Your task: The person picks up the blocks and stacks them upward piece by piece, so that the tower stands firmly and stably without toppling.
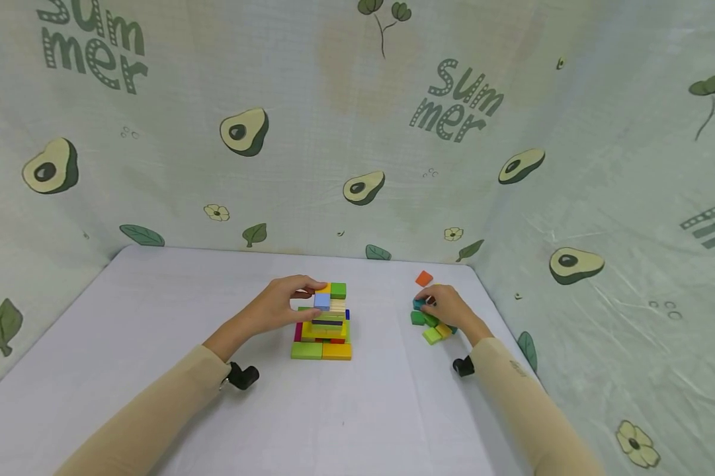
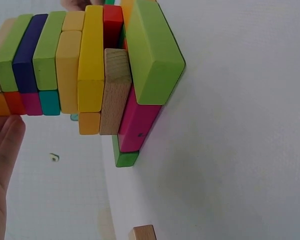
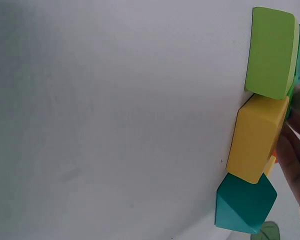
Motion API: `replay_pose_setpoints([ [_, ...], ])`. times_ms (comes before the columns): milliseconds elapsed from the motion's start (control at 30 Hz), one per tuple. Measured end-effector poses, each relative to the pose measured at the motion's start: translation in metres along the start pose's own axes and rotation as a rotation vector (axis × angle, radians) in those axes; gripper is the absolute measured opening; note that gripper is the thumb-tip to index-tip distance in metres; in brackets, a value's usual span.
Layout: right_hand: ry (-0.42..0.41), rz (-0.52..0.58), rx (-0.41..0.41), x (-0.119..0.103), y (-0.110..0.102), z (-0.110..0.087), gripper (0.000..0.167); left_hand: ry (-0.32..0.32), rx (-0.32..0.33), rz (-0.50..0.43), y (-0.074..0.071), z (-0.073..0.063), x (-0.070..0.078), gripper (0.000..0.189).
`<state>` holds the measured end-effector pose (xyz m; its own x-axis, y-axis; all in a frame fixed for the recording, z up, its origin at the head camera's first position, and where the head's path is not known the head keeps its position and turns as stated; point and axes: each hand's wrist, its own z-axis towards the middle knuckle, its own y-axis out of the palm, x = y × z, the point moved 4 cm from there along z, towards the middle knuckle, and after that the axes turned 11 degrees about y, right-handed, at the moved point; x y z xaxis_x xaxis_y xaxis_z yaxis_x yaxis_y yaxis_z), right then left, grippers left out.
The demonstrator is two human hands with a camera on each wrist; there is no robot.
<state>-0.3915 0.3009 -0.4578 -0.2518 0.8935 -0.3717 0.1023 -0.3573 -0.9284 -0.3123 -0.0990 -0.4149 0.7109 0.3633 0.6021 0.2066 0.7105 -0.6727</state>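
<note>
A tower of colored wooden blocks point(image 1: 326, 330) stands on the white table, with lime and yellow blocks at its base. My left hand point(image 1: 278, 303) holds its upper part from the left side, the thumb in front by a light blue block point(image 1: 322, 301) and the fingers behind. In the left wrist view, fingers point(image 2: 10, 140) touch the small orange and red blocks near the top. My right hand point(image 1: 449, 307) reaches into a loose pile of blocks, fingertips bent down among green and teal pieces point(image 1: 418, 318). I cannot tell whether it grips one.
An orange-red block point(image 1: 424, 278) lies behind the pile. Lime point(image 3: 272, 52), yellow point(image 3: 255, 140) and teal point(image 3: 245, 202) blocks lie close together at the pile's near side. A plain wooden block point(image 2: 143, 232) shows at the left wrist view's lower edge. Printed cloth point(image 1: 309, 99) hangs behind the table.
</note>
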Motion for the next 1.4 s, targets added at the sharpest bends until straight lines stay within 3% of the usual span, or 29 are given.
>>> replay_pose_setpoints([
  [167,0.02,0.005,0.033,-0.003,-0.002,-0.002,0.021,0.0,0.003,0.006,0.0,0.0,0.0,0.055],
  [267,-0.027,0.026,0.083,-0.019,-0.009,-0.008,0.021,0.004,0.005,0.002,0.0,0.0,0.0,0.055],
  [400,-0.184,0.086,0.156,-0.062,-0.022,-0.021,0.022,0.004,0.008,-0.002,-0.002,-0.002,0.0,0.055],
  [533,-0.323,0.151,0.173,-0.114,-0.032,-0.035,0.023,0.001,0.012,0.006,-0.003,-0.003,-0.002,0.054],
  [767,-0.399,0.147,0.156,-0.171,-0.033,-0.048,0.024,-0.002,0.01,-0.004,-0.001,-0.002,-0.002,0.054],
  [1000,-0.491,0.147,0.142,-0.196,-0.028,-0.05,0.025,0.005,0.009,-0.012,0.0,-0.001,0.0,0.054],
  [1400,-0.545,0.133,0.124,-0.206,-0.015,-0.045,0.025,0.038,0.01,-0.011,0.0,-0.001,-0.005,0.054],
])
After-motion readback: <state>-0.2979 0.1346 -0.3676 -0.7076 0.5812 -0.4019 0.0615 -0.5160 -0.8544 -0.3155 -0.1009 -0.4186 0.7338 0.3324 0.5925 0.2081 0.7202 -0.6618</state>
